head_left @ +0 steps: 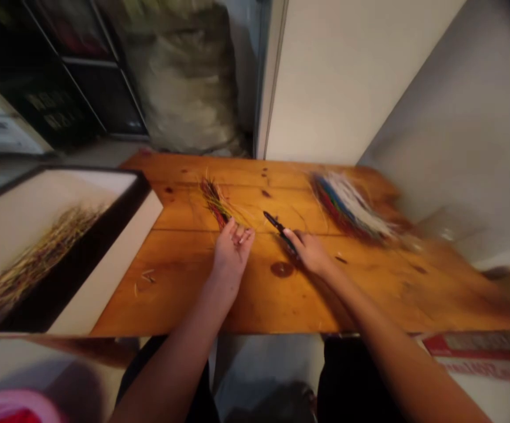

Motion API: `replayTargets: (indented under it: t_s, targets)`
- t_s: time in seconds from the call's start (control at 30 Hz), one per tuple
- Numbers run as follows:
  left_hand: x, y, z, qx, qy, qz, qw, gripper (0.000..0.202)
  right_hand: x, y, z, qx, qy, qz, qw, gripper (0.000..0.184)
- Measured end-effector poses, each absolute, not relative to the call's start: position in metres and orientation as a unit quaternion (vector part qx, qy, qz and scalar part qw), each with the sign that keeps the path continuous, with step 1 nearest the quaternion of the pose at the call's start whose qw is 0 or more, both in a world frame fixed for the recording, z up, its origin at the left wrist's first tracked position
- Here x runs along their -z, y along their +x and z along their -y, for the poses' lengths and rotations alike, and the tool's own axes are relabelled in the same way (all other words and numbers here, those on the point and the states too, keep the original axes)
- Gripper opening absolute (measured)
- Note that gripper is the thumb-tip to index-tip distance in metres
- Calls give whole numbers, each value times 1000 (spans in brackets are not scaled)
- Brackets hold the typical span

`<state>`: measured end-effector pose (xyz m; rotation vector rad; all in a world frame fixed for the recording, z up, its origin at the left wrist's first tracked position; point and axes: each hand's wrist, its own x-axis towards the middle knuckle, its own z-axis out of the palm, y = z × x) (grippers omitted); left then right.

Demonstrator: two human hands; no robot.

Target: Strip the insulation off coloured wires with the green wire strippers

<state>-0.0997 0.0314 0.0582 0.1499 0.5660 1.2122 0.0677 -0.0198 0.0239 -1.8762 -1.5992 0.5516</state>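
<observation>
My right hand (310,251) is wrapped round a pair of dark pliers (275,223), whose narrow jaws point away to the upper left over the table. My left hand (235,244) is closed, its fingers curled together. What sits between those fingers, if anything, is too small and blurred to make out. Just beyond the left hand lies a loose bundle of thin coloured wires (213,200), red, yellow and dark, with fine strands spreading to the right. A thicker bundle of white, blue, green and red wires (352,205) rests to the right of the pliers.
On the left a black-edged white box (143,220) holds a long heap of wire strands (47,252). Small scraps (148,276) lie on the wooden table (184,294). A large sack (188,88) stands behind it. A pink basin (17,402) is at lower left.
</observation>
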Motion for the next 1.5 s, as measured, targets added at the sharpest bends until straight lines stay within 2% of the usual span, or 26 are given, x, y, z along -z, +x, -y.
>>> replayTargets:
  t_s: [0.27,0.37,0.47,0.63,0.83,1.03,1.13,1.23,1.3,1.37,1.43,1.5]
  targets:
    - [-67,-107,-30,-587,87,-294,750,37,-25,56,18,-356,-651,532,409,51]
    - [-69,-111,-29,-597,93,-273,749,37,-28,45,23,-438,-639,461,432,51]
    - [-72,-115,-29,-605,103,-244,751,38,-32,34,30,-451,-644,444,430,54]
    - [-78,-124,-30,-605,135,-201,758,39,-40,38,38,-376,-673,506,387,53]
    - [-80,-136,-28,-601,127,-147,775,39,-31,67,34,-187,-730,552,358,54]
    - [-84,-137,-19,-570,116,-98,808,41,-26,65,32,44,-782,596,176,60]
    - [-87,-138,-16,-563,107,-86,815,41,-21,55,30,66,-777,612,131,59]
    - [-89,-138,-14,-556,106,-76,821,40,-10,48,30,51,-769,625,125,56]
    - [-91,-138,-12,-556,103,-83,820,39,-3,46,29,31,-758,634,149,52]
    - [-92,-137,-11,-562,97,-104,815,39,-2,44,26,-6,-743,634,213,51]
    - [-91,-135,-9,-568,97,-141,805,38,-8,39,23,-100,-712,609,335,52]
    - [-87,-130,-7,-573,110,-192,789,38,-21,30,20,-278,-633,541,478,51]
